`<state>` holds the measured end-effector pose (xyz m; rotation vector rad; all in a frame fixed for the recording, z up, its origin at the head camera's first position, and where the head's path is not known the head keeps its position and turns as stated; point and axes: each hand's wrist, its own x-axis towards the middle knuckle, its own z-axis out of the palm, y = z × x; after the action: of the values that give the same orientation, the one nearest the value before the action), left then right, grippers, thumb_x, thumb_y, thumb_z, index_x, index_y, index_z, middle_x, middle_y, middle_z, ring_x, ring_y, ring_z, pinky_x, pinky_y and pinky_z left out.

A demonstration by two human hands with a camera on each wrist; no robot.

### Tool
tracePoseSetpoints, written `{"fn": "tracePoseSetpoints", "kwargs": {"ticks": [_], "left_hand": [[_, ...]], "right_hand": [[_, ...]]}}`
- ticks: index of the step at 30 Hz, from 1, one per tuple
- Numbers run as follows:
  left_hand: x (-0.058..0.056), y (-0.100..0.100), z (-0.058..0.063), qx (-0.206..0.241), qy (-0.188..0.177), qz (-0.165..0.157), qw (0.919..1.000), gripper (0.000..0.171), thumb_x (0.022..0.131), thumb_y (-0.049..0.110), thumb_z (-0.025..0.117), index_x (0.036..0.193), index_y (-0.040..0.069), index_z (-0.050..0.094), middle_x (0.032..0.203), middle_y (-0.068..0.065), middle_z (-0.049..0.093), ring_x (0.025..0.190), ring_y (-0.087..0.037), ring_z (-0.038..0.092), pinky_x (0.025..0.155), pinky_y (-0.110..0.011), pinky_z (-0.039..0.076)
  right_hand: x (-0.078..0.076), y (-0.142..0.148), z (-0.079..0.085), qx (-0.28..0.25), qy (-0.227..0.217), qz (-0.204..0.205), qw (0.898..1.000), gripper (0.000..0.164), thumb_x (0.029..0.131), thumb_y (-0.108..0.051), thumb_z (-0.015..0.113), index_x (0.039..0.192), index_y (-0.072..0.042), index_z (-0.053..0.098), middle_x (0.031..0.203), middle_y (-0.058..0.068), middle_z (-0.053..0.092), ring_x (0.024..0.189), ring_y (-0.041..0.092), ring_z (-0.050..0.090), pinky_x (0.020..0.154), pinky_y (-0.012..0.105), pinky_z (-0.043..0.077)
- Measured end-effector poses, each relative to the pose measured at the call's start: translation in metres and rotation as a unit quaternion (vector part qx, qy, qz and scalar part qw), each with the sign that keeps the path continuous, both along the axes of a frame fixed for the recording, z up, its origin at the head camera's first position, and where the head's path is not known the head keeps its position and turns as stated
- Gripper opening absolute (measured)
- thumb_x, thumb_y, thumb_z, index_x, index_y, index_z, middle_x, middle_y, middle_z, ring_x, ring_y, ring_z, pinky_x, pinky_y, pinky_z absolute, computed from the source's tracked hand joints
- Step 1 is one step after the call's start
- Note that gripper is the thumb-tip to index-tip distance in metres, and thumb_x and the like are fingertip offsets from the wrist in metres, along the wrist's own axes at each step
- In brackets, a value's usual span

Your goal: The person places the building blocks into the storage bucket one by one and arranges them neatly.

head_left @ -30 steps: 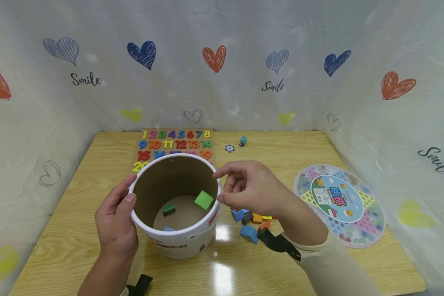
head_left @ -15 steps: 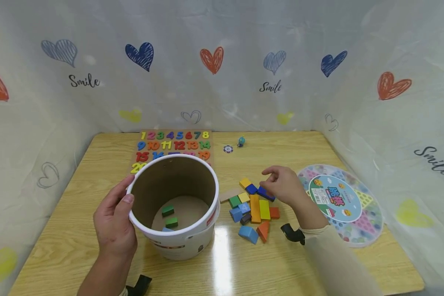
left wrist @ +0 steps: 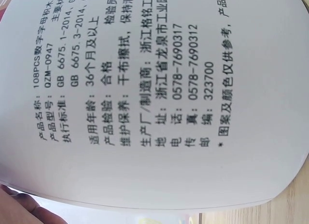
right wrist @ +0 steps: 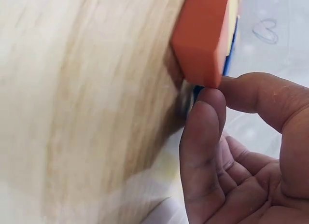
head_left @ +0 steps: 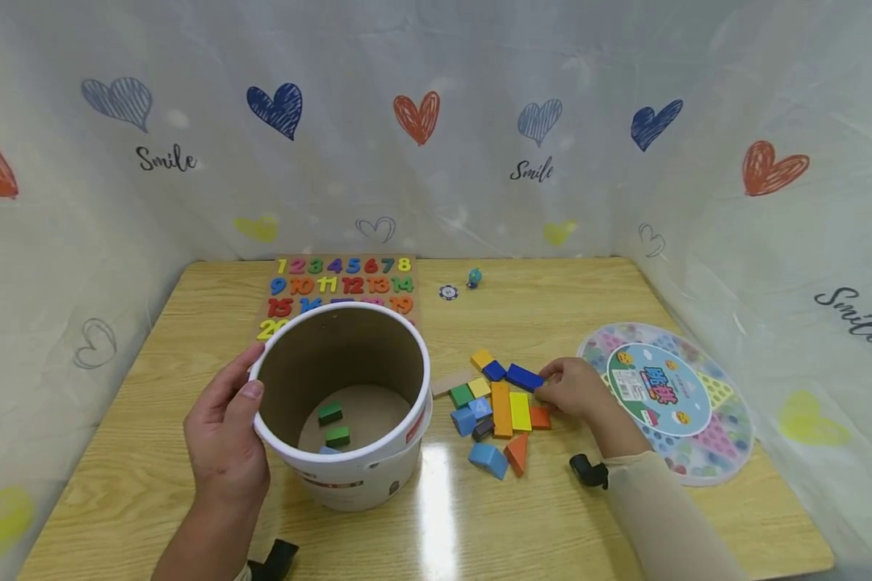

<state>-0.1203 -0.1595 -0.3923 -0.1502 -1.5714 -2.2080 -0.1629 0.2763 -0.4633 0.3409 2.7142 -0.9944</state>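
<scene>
My left hand (head_left: 228, 436) holds the side of a white bucket (head_left: 400, 476), thumb close to the rim and fingers on the outer wall. Inside, two green blocks (head_left: 330, 413) and part of a light blue block (head_left: 329, 449) lie on the bottom. Printed text covers the bucket wall (left wrist: 159, 171) in the left wrist view. Over on the right, my right hand (head_left: 577, 393) pinches the right end of a dark blue block (head_left: 525, 378) beside the loose pile. The right wrist view has a red-orange block (right wrist: 200, 38) in front of the fingertips, hiding most of the blue one.
Several coloured blocks lie around an orange block (head_left: 501, 410). A round Chinese checkers case (head_left: 730, 428) sits right of the right arm. Behind the bucket is a number board (head_left: 337, 274); a poker chip (head_left: 448, 292) and small teal figure (head_left: 475, 277) stand farther back.
A light green block dropped from the right hand to the bucket's bottom. That hand then moved right and down to the dark blue block. The left hand stayed on the bucket.
</scene>
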Motion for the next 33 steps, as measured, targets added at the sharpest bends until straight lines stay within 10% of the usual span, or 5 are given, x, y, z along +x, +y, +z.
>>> {"fn": "tracePoseSetpoints", "kwargs": {"ticks": [12, 22, 33], "left_hand": [[0.001, 0.001, 0.001, 0.004, 0.003, -0.011, 0.9999, 0.034, 0.093, 0.000, 0.048, 0.126, -0.007, 0.056, 0.123, -0.025, 0.055, 0.110, -0.032, 0.055, 0.089, -0.037, 0.051], [0.002, 0.000, 0.001, -0.010, -0.001, -0.007, 0.9999, 0.034, 0.094, 0.001, 0.048, 0.126, -0.003, 0.057, 0.122, -0.024, 0.056, 0.111, -0.033, 0.055, 0.088, -0.037, 0.051], [0.002, 0.000, 0.001, -0.009, -0.002, -0.006, 0.9999, 0.034, 0.094, 0.002, 0.048, 0.126, -0.002, 0.058, 0.123, -0.024, 0.057, 0.112, -0.034, 0.054, 0.088, -0.036, 0.051]], "right_hand": [[0.000, 0.000, 0.006, 0.002, 0.037, -0.002, 0.999, 0.038, 0.077, -0.024, 0.070, 0.110, -0.008, 0.060, 0.077, 0.004, 0.064, 0.062, 0.019, 0.059, 0.056, 0.030, 0.050], [0.010, -0.021, 0.053, -0.082, 0.098, 0.019, 0.992, 0.036, 0.085, -0.027, 0.070, 0.113, -0.008, 0.060, 0.083, 0.010, 0.067, 0.068, 0.029, 0.067, 0.061, 0.039, 0.055], [0.039, -0.071, 0.124, -0.316, 0.188, 0.093, 0.925, 0.034, 0.084, -0.013, 0.071, 0.112, 0.001, 0.059, 0.080, 0.016, 0.062, 0.061, 0.032, 0.062, 0.061, 0.041, 0.056]]}}
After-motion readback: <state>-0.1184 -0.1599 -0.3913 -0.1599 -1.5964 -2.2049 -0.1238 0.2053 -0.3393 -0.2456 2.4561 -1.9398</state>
